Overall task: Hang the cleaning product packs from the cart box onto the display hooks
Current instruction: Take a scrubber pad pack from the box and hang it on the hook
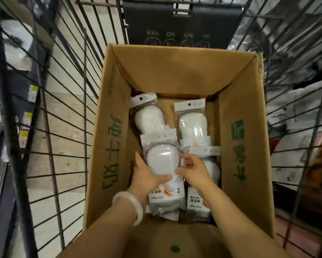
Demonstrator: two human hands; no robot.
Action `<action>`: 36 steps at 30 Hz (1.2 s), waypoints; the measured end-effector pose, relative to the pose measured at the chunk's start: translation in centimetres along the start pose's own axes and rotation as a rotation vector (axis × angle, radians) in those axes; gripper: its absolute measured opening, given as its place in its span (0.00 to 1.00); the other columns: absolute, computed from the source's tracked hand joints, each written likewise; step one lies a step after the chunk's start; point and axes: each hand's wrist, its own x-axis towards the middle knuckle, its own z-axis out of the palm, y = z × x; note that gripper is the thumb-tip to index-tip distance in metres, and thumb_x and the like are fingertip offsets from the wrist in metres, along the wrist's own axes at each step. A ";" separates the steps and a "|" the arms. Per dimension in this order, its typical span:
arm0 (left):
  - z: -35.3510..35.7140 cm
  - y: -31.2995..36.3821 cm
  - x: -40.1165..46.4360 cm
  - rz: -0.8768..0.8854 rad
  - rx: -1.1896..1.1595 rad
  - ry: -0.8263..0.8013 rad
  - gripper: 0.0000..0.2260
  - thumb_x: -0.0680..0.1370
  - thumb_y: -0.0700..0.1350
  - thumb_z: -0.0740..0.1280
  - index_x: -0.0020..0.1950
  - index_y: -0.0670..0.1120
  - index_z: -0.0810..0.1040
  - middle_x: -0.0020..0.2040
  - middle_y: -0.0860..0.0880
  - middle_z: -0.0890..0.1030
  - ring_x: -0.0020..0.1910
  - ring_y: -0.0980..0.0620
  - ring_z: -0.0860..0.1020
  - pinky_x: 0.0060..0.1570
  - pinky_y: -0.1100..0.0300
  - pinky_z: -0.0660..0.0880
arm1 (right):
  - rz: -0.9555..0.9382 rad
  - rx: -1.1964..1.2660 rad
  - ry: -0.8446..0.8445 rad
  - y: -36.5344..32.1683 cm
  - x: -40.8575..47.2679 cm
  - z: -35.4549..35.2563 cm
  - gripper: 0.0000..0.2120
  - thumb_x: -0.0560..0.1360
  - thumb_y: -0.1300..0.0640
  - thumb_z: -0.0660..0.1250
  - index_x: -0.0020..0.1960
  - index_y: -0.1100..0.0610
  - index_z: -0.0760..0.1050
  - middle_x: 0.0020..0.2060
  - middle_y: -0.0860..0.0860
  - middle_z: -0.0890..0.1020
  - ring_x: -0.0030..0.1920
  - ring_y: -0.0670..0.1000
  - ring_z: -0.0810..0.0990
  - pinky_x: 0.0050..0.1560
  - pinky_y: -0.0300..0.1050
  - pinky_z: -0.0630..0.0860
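- sponge packs lie flat on the floor of the cardboard box, which sits inside the wire cart; i count four of them, each a clear bag with a white header card and a white pad inside.
- near-left pack lies on top, overlapping the lower end of the far-left pack.
- my left hand grips that near-left pack from its left edge: the thumb lies across the front of the pad and the fingers run along the side, their tips hidden under the bag.
- my right hand is over the seam between the near-left pack and the near-right pack, fingers curled, the fingertips touching the right edge of the near-left pack; i cannot tell whether they actually pinch it.
- far-right pack lies beside the far-left one, its hang hole toward the far end of the box.
- white bangle sits on my left wrist.
- green printed characters run along both long inner walls of the box.
- dark plastic flap with pictograms closes the far end of the cart.
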 end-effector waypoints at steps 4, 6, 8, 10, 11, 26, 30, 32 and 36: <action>0.4 -0.6 1.0 -0.009 -0.164 -0.079 0.59 0.60 0.42 0.82 0.78 0.48 0.44 0.72 0.45 0.68 0.69 0.45 0.69 0.68 0.48 0.68 | -0.059 -0.064 0.157 1.1 0.6 2.3 0.34 0.71 0.52 0.71 0.72 0.57 0.61 0.66 0.54 0.68 0.66 0.55 0.70 0.64 0.53 0.72; 0.6 -0.5 1.2 0.012 -0.185 -0.114 0.55 0.61 0.40 0.81 0.77 0.48 0.48 0.68 0.47 0.70 0.64 0.48 0.72 0.63 0.54 0.70 | -0.046 -0.049 0.232 1.0 0.7 3.2 0.37 0.67 0.47 0.73 0.71 0.58 0.63 0.66 0.55 0.69 0.66 0.56 0.70 0.65 0.57 0.71; 0.6 -0.2 1.2 0.030 -0.180 -0.161 0.52 0.63 0.38 0.80 0.77 0.49 0.50 0.67 0.48 0.71 0.58 0.51 0.72 0.58 0.57 0.70 | -0.012 -0.017 0.276 0.7 0.9 3.8 0.44 0.60 0.42 0.73 0.70 0.59 0.63 0.65 0.55 0.72 0.65 0.57 0.72 0.64 0.58 0.72; 0.5 -0.1 1.6 0.030 -0.177 -0.193 0.52 0.63 0.37 0.79 0.77 0.49 0.50 0.66 0.48 0.72 0.57 0.51 0.72 0.58 0.57 0.70 | 0.033 0.019 0.287 0.6 1.2 4.3 0.51 0.53 0.38 0.72 0.71 0.58 0.62 0.65 0.55 0.72 0.65 0.58 0.72 0.63 0.58 0.73; 0.4 -0.1 1.6 0.021 -0.186 -0.200 0.52 0.62 0.36 0.80 0.77 0.48 0.50 0.65 0.47 0.73 0.58 0.50 0.73 0.59 0.55 0.71 | 0.047 0.024 0.286 0.7 1.2 4.4 0.52 0.52 0.39 0.73 0.71 0.58 0.62 0.66 0.55 0.71 0.65 0.58 0.72 0.63 0.58 0.74; -0.9 0.0 1.4 0.038 -0.571 -0.125 0.25 0.62 0.40 0.80 0.57 0.43 0.79 0.48 0.42 0.85 0.45 0.43 0.85 0.48 0.47 0.81 | -0.107 0.358 0.007 -1.3 0.4 1.4 0.30 0.71 0.71 0.69 0.69 0.57 0.66 0.54 0.46 0.77 0.45 0.40 0.76 0.38 0.34 0.76; -0.6 -0.2 1.2 0.015 -0.538 -0.157 0.23 0.64 0.35 0.78 0.56 0.43 0.76 0.48 0.41 0.84 0.41 0.44 0.85 0.35 0.55 0.82 | -0.037 0.296 -0.098 -0.6 0.5 1.2 0.31 0.72 0.71 0.67 0.72 0.57 0.62 0.59 0.51 0.78 0.48 0.44 0.78 0.41 0.36 0.78; -0.8 0.1 1.2 0.028 -0.554 -0.196 0.32 0.60 0.38 0.81 0.61 0.42 0.73 0.51 0.40 0.84 0.43 0.42 0.85 0.38 0.51 0.82 | -0.038 0.275 -0.125 -0.6 0.4 1.2 0.31 0.73 0.69 0.67 0.72 0.55 0.63 0.63 0.53 0.77 0.53 0.50 0.80 0.45 0.42 0.79; -1.4 0.6 0.7 0.088 -0.612 -0.204 0.49 0.51 0.45 0.85 0.69 0.43 0.68 0.57 0.40 0.82 0.48 0.40 0.84 0.46 0.42 0.81 | -0.120 0.391 -0.139 -1.2 -0.6 0.5 0.28 0.73 0.71 0.65 0.70 0.54 0.66 0.57 0.51 0.79 0.54 0.50 0.80 0.47 0.45 0.79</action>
